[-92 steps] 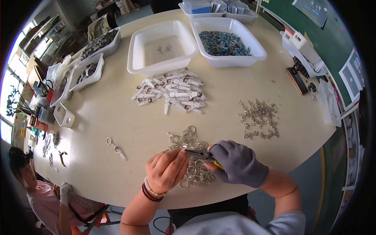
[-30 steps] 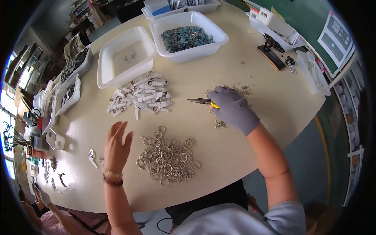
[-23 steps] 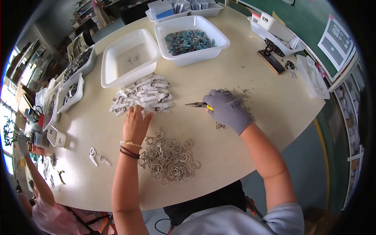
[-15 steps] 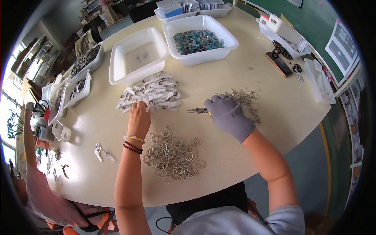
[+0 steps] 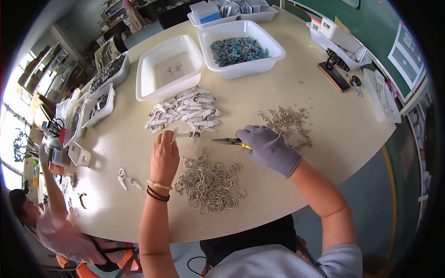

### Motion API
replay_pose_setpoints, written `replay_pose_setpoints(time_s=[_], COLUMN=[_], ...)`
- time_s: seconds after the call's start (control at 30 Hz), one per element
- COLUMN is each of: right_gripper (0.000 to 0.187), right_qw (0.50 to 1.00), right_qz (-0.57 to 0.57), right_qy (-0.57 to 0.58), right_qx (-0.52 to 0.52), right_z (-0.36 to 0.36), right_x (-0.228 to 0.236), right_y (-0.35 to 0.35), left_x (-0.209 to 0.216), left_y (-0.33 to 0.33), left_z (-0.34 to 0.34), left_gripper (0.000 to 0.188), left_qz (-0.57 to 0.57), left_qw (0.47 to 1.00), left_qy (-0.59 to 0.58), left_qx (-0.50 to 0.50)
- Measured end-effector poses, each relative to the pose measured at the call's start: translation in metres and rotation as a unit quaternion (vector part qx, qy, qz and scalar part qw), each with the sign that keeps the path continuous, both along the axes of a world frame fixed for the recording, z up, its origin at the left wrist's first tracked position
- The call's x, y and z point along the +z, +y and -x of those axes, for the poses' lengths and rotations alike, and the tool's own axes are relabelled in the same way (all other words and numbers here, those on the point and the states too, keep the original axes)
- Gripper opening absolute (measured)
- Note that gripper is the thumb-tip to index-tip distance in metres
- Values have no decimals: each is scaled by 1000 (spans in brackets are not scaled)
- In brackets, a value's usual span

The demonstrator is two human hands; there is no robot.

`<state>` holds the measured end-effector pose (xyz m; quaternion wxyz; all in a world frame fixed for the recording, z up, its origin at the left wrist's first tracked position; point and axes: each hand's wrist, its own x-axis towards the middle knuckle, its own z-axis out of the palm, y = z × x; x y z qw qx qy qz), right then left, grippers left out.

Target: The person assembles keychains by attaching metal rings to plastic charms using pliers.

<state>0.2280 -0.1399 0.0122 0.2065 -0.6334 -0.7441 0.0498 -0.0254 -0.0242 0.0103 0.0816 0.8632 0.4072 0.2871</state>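
Note:
My left hand (image 5: 165, 155), bare and with bracelets at the wrist, has its fingertips closed on slim white-and-clear plastic pieces (image 5: 186, 135). These stick out to the right of the fingers, just below a pile of similar white pieces (image 5: 183, 107). My right hand (image 5: 269, 147) wears a grey glove and grips needle-nose pliers (image 5: 227, 141) with yellow on the handle. Their jaws point left, toward the held pieces, with a gap between. Below lies a heap of metal split rings (image 5: 211, 185). Small metal fittings (image 5: 288, 121) are scattered beyond the gloved hand.
A nearly bare white tub (image 5: 153, 88) and a tub of blue-green pieces (image 5: 238, 51) stand at the back. Two ring-and-tag sets (image 5: 129, 179) lie at left. A phone (image 5: 333, 76) and keys (image 5: 356, 85) are far right. Another person (image 5: 65, 231) sits at left.
My left hand has drawn back slightly from the white pile, bringing white-and-clear pieces with it. My right hand has moved left and nearer me with the pliers, away from the metal fittings.

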Motion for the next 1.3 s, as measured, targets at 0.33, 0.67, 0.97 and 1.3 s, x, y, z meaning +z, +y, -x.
replay_pose_setpoints(time_s=[0.33, 0.67, 0.97, 1.3], right_gripper=[11, 13, 10, 22], right_qw=[838, 791, 786, 900], right_qz=[230, 260, 269, 28], right_qy=[490, 550, 550, 351], right_qx=[73, 68, 84, 257], right_z=[14, 41, 49, 40], right_x=[34, 38, 32, 27], right_y=[-11, -22, -21, -17], left_x=[20, 26, 23, 21], left_y=[-78, -99, -97, -93], left_z=[-10, -16, -6, -5], left_gripper=[27, 22, 14, 16], left_qz=[450, 590, 576, 743], left_qw=[836, 699, 724, 504], left_qy=[-280, -375, -354, -408], left_qx=[-141, -153, -137, -164])
